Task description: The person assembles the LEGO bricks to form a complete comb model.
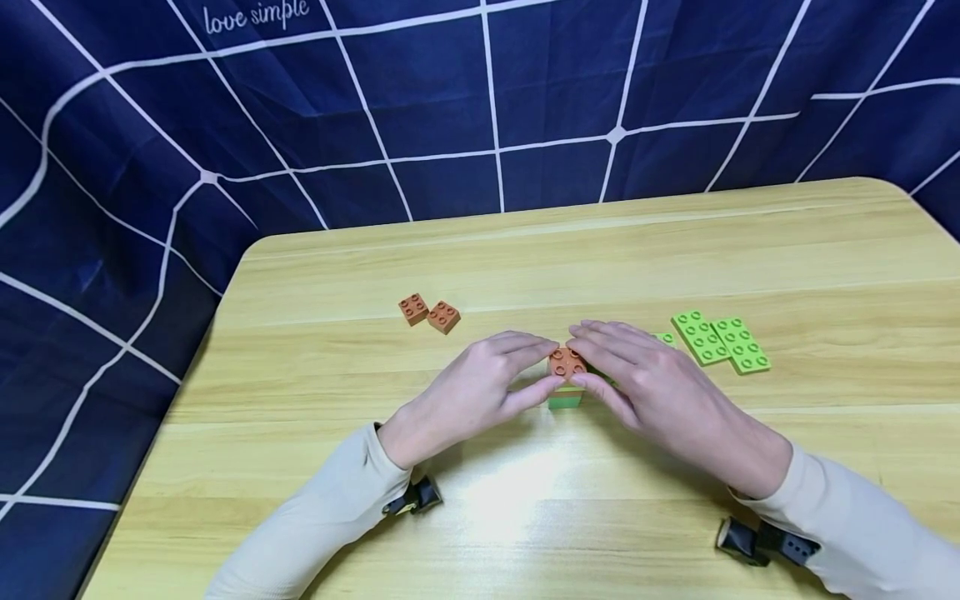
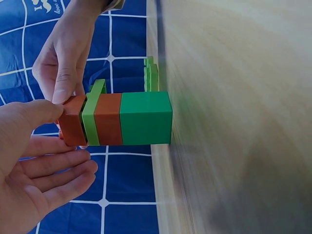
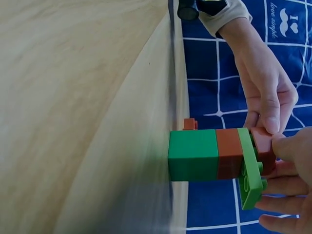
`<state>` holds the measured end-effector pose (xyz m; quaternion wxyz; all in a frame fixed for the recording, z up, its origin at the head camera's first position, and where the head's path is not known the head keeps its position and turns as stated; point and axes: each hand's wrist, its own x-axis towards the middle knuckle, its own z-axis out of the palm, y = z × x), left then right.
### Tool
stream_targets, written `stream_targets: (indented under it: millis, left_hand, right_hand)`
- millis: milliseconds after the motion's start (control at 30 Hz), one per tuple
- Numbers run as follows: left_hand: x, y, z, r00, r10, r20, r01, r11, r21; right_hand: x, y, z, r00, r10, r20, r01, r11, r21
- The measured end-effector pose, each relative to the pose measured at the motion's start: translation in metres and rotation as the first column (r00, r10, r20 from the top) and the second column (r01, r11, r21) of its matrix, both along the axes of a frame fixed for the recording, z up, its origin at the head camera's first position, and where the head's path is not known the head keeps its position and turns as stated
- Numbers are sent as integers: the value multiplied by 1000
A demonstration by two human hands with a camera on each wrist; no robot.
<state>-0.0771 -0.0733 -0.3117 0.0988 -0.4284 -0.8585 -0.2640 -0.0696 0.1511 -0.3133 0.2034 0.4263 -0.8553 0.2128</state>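
A small stack stands on the wooden table (image 1: 525, 517): a dark green brick (image 2: 145, 118) at the bottom, an orange brick (image 2: 108, 119), a light green plate (image 2: 91, 117) that juts out to one side, and an orange brick (image 1: 566, 362) on top. My left hand (image 1: 542, 367) pinches the top orange brick (image 2: 73, 122) from the left, thumb on its near side. My right hand (image 1: 588, 362) grips the same brick (image 3: 263, 146) from the right, thumb on it and fingers under the jutting plate (image 3: 248, 168).
Two loose orange bricks (image 1: 413, 308) (image 1: 443, 317) lie to the back left of the stack. Two light green plates (image 1: 701, 337) (image 1: 742, 346) lie side by side to the right. A dark blue checked cloth (image 1: 480, 100) hangs behind the table.
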Motion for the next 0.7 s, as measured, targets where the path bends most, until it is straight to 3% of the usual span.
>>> stream_targets:
  millis: [700]
  left_hand:
    - [-1, 0, -2, 1000, -12, 16, 12, 1000, 17]
  right_hand:
    - [0, 0, -5, 1000, 6, -17, -6, 1000, 2]
